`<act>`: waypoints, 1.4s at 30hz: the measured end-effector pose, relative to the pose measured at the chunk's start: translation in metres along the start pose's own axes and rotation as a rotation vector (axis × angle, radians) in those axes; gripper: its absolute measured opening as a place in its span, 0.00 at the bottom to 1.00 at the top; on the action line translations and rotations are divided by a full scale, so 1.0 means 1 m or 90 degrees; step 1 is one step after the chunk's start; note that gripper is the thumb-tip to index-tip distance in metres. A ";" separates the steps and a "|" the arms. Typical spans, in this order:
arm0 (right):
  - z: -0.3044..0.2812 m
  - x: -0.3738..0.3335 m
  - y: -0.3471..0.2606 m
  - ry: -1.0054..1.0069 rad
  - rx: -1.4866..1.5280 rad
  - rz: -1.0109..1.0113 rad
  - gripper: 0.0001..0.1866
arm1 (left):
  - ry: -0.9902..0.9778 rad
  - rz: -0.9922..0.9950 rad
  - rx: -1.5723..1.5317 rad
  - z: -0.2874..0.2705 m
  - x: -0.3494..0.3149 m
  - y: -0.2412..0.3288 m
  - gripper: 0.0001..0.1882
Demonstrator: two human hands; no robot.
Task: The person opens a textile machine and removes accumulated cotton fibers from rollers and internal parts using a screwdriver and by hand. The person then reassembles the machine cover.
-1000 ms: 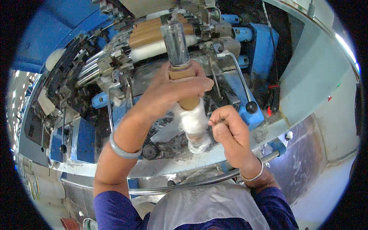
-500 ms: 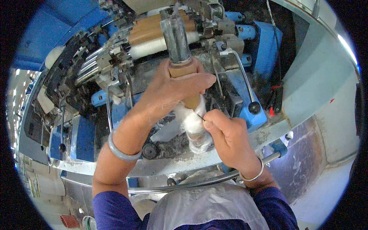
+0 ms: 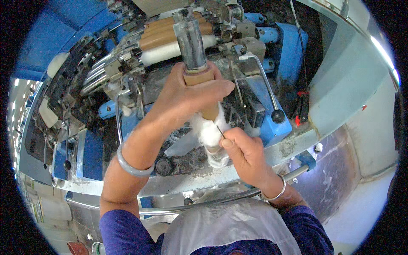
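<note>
Curled around the upper part of the tan roller (image 3: 210, 113), the left hand (image 3: 193, 94) has its grip closed to the roller's own thickness, thumb laid across the near face. Beside the roller's lower right, the right hand (image 3: 245, 149) pinches a thin dark tool (image 3: 220, 132) between thumb and forefinger, no gap showing. A second ago that tool was off to the roller's right; it has come in so that its tip meets the white fibre (image 3: 209, 135) around the roller's lower part. This suggests the work has passed from lining up to working on the fibre itself, while the roller is kept steady, near upright in view, in front of the machine.

The roller's bare tan surface looks smooth and matte, its dark metal end (image 3: 190, 46) glossy and streaked. The fibre is soft, loose and uneven, bulging in tufts. Beyond the roller lie smooth brown cylinders (image 3: 174, 36) and a cylinder in fluffy white (image 3: 161, 52); to its right stands a bent metal lever with a round black knob (image 3: 277, 116).
</note>
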State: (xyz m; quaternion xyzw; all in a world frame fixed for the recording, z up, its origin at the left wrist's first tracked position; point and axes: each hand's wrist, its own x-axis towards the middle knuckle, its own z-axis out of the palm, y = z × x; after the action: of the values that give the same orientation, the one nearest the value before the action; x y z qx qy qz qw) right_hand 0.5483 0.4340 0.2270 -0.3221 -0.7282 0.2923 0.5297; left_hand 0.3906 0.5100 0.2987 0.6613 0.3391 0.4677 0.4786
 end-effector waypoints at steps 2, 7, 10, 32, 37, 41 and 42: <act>-0.003 0.006 0.002 0.009 -0.039 -0.032 0.05 | 0.007 -0.022 -0.001 -0.002 0.000 0.000 0.12; -0.019 0.012 0.008 0.076 -0.126 -0.026 0.05 | -0.021 -0.018 0.011 -0.003 0.002 -0.001 0.11; -0.021 0.011 0.013 0.081 -0.022 0.068 0.05 | -0.012 0.002 0.016 -0.001 0.003 -0.001 0.11; 0.004 -0.009 0.027 0.068 0.269 0.054 0.03 | 0.026 -0.019 0.036 0.006 0.002 -0.002 0.12; 0.006 -0.012 0.021 0.070 0.341 0.104 0.03 | -0.018 0.016 0.034 0.004 0.001 0.000 0.11; -0.004 0.002 0.021 0.017 0.385 0.256 0.03 | 0.005 -0.036 -0.002 0.001 0.000 0.004 0.11; -0.005 0.003 0.021 0.000 0.414 0.331 0.03 | 0.002 -0.035 -0.005 0.001 0.000 0.004 0.11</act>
State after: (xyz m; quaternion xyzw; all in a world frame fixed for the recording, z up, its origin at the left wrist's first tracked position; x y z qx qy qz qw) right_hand 0.5559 0.4501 0.2136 -0.3109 -0.4925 0.6311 0.5124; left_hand 0.3917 0.5087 0.3020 0.6490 0.3563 0.4567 0.4932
